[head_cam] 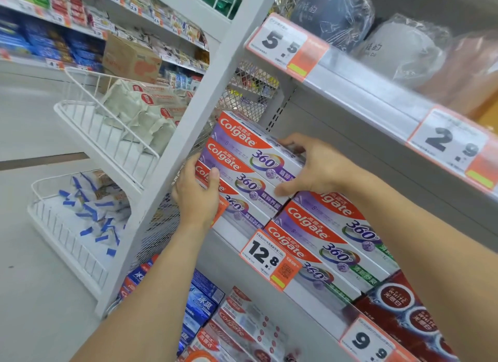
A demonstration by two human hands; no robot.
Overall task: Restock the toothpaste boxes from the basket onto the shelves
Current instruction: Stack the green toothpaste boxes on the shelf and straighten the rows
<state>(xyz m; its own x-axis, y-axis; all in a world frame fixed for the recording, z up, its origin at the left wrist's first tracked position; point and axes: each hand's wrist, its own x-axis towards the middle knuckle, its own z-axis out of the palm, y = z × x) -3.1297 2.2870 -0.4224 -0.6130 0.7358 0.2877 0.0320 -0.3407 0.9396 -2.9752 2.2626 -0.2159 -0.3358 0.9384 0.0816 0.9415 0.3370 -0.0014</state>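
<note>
Squaring the purple Colgate 360 stack (242, 170) on the shelf (231, 235), the left hand (198, 193) grips its left end and the right hand (310, 165) clasps the top boxes; uneven pressure could tip them off the edge.

Your left hand (198, 193) and right hand (312, 165) grip the ends of stacked purple Colgate boxes (250, 159) on the shelf (231, 235).
</note>
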